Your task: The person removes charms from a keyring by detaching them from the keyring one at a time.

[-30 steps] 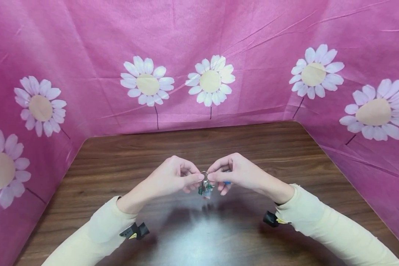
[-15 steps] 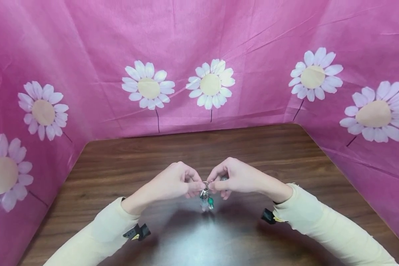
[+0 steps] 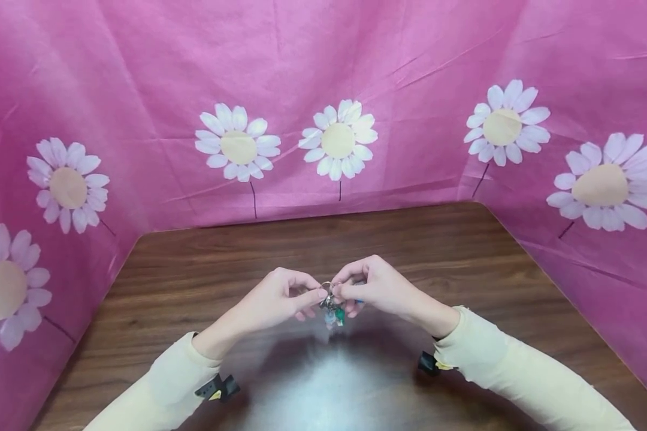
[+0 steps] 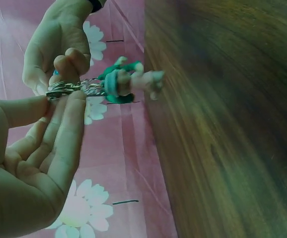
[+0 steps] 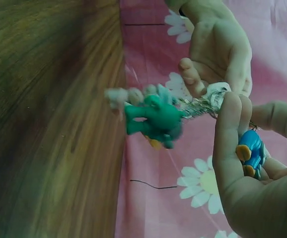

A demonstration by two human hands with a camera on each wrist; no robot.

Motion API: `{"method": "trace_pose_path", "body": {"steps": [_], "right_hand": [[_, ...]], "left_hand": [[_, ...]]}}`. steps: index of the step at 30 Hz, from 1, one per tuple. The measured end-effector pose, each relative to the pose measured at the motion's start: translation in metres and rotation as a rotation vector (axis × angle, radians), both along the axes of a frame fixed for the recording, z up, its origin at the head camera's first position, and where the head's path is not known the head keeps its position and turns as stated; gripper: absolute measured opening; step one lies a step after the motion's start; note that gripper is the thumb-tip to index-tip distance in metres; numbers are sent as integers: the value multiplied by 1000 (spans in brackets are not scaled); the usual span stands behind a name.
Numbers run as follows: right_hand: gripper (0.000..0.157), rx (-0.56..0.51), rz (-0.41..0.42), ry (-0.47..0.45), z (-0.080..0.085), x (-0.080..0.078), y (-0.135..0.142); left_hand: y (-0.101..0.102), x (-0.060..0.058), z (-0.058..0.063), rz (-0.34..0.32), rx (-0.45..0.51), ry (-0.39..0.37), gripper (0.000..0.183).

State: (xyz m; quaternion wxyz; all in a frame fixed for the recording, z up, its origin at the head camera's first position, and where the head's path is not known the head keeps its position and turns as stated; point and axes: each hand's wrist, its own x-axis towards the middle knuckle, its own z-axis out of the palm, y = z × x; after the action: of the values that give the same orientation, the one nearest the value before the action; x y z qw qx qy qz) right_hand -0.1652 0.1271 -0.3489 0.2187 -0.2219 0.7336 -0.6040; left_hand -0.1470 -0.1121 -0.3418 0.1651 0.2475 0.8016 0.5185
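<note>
Both hands hold a metal key ring (image 3: 326, 285) above the table, near its middle in the head view. My left hand (image 3: 283, 299) pinches one side between thumb and fingers. Opposite it, my right hand (image 3: 380, 292) pinches the other side. Short metal chains (image 5: 198, 106) hang from the ring with small toy figures on them. A green figure (image 5: 158, 119) dangles beside a paler one (image 5: 117, 97), blurred in the right wrist view. Against the right hand's curled fingers sits a blue figure (image 5: 252, 151) with orange feet, mostly hidden in the head view.
Beneath the hands is a brown wood-grain table (image 3: 205, 251) with a bright reflection near its front. Pink cloth (image 3: 410, 149) printed with white daisies rises along the back and both sides. A small black wrist camera (image 3: 428, 363) is strapped below the right sleeve.
The hands keep their pinch on the ring throughout. Its hanging figures have swung and turned, the green one now showing toward the right. The head view has tilted slightly up.
</note>
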Motion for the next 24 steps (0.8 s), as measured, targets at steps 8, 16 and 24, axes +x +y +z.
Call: {"method": "trace_pose_path", "body": {"steps": [8, 16, 24], "right_hand": [[19, 25, 44, -28, -6, 5, 3], [25, 35, 52, -83, 5, 0, 6], [24, 15, 41, -77, 15, 0, 9]], "left_hand": [[1, 4, -6, -1, -34, 70, 16], [-3, 1, 5, 5, -50, 65, 15], [-1, 0, 13, 10, -60, 106, 10]]}}
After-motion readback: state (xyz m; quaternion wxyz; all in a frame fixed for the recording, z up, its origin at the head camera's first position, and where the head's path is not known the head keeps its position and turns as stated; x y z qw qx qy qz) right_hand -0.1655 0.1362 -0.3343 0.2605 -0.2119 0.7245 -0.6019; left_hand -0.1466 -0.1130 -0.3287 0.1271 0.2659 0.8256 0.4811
